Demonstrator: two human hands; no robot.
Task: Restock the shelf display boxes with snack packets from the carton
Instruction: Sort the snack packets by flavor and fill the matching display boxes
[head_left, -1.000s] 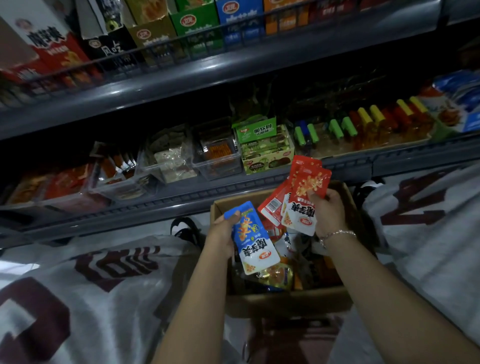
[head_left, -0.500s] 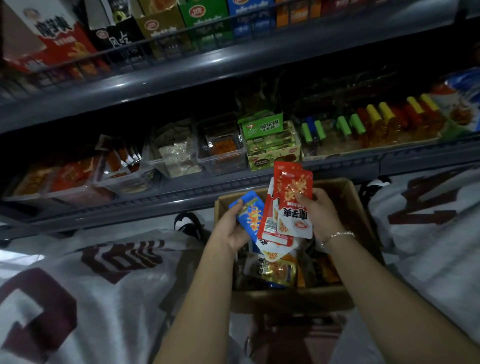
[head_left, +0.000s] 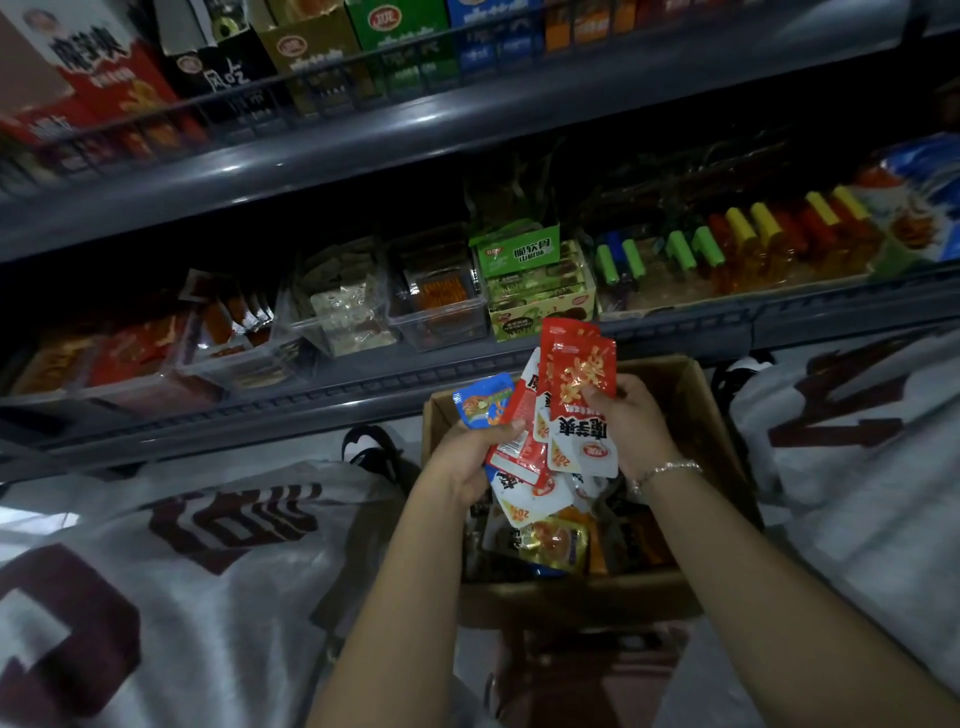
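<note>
You are pinching slippery, floppy red-and-white foil snack packets (head_left: 579, 395) in your right grip (head_left: 626, 415), your left grip (head_left: 467, 452) clasping more beneath.

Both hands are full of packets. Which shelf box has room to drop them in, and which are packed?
Most room: the clear box left of the green box, orange packets only at its back. The green box looks full. The clear box of pale packets looks well filled. Left hand and right hand both hold packets above the carton.
</note>
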